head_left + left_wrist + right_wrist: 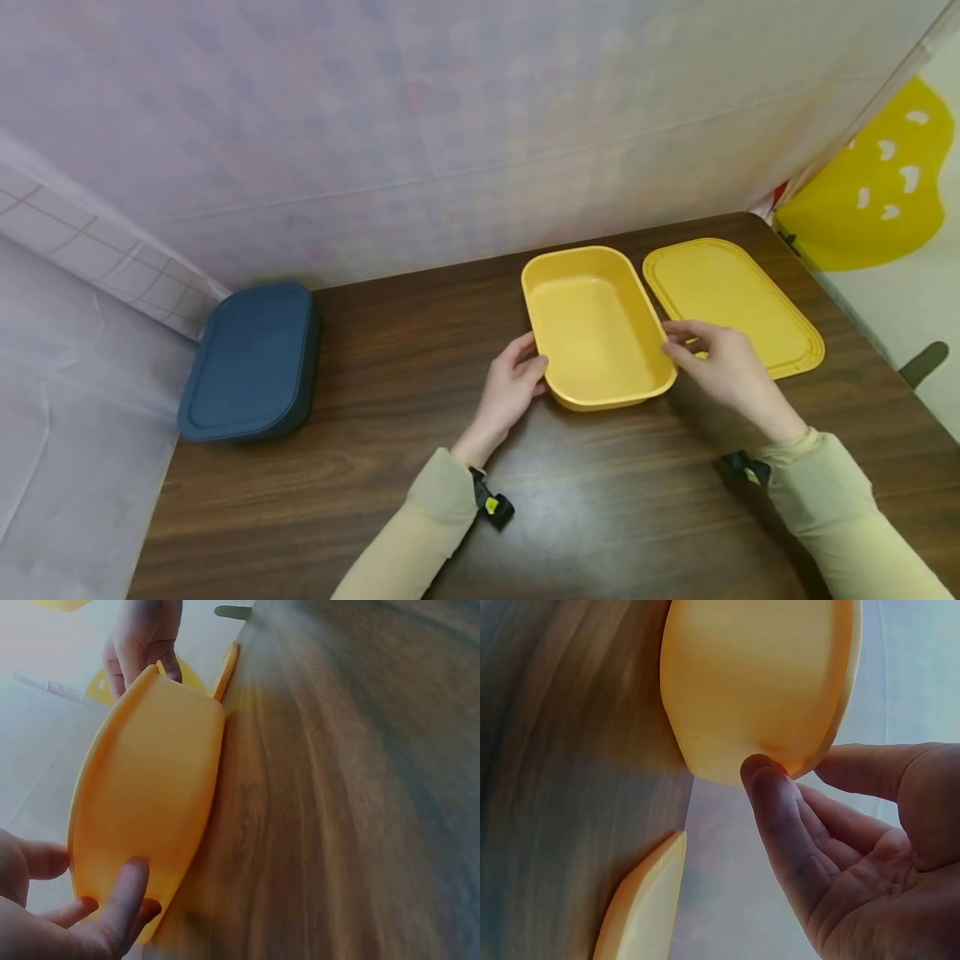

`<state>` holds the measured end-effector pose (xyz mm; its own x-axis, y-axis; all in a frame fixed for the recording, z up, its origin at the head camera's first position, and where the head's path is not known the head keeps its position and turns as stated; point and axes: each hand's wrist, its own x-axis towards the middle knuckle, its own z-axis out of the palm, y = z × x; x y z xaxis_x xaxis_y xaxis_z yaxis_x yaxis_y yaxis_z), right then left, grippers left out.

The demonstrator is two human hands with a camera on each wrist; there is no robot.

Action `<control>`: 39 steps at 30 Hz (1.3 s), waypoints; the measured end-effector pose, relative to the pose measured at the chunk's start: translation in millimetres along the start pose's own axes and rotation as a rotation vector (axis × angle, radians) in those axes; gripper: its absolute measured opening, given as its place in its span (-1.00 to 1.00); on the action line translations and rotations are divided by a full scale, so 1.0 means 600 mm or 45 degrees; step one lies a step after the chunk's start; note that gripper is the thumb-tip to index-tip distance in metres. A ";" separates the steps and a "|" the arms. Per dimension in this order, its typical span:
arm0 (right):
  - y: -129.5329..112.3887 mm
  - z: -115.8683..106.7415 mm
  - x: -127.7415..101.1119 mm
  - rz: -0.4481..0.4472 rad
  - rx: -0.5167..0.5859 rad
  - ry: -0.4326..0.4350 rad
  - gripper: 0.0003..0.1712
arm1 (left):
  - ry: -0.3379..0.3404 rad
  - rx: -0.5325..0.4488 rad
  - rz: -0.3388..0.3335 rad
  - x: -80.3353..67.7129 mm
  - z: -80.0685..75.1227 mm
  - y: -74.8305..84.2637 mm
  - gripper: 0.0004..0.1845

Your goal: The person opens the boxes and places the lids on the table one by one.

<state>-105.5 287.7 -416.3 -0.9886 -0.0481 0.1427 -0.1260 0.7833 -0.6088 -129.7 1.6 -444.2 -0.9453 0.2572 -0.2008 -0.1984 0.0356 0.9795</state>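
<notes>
A yellow rectangular food container [596, 333] with rounded corners has its open top facing up, and its inside looks bare. My left hand [513, 383] holds its left side, thumb at the rim and fingers against the outer wall, as the left wrist view shows. On the opposite side, my right hand [720, 362] pinches the rim, with the thumb near the edge and a fingertip [761, 769] pressed on the outer wall. To the right lies a flat yellow lid [735, 300], partly overlapped by the right hand in the head view.
A dark blue lidded container [251, 362] stands at the table's left end. The brown wood-grain table [397, 417] backs onto a pale patterned curtain [420, 125]. Beyond the right edge is a yellow chair back [873, 192] with cut-out holes.
</notes>
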 end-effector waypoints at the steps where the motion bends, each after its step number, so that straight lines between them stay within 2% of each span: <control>1: 0.003 -0.002 0.000 0.007 -0.003 -0.006 -0.62 | 0.000 -0.008 0.001 0.002 0.004 0.000 -0.46; 12: 0.048 -0.033 0.000 0.065 -0.049 -0.022 -0.56 | -0.042 0.022 0.020 0.035 0.051 -0.001 -0.47; 18: 0.069 -0.043 -0.012 0.101 -0.035 0.010 -0.55 | -0.088 0.013 0.013 0.045 0.076 -0.001 -0.48; 25: 0.077 -0.043 -0.020 0.104 -0.039 0.046 -0.55 | -0.094 0.021 0.023 0.050 0.083 -0.003 -0.48; 31: 0.074 -0.043 -0.017 0.122 -0.071 0.047 -0.51 | -0.105 0.033 0.029 0.053 0.077 -0.001 -0.46; 34: 0.062 -0.039 -0.018 0.126 -0.076 0.082 -0.45 | -0.092 0.128 0.066 0.052 0.067 0.002 -0.45; 39: 0.023 -0.023 -0.017 0.050 -0.062 0.209 -0.43 | -0.011 0.426 0.190 0.045 0.033 0.008 -0.43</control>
<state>-96.3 307.3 -415.3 -0.9655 0.0820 0.2471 -0.0792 0.8118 -0.5785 -151.1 28.0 -444.4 -0.9549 0.2915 -0.0563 0.0387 0.3103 0.9498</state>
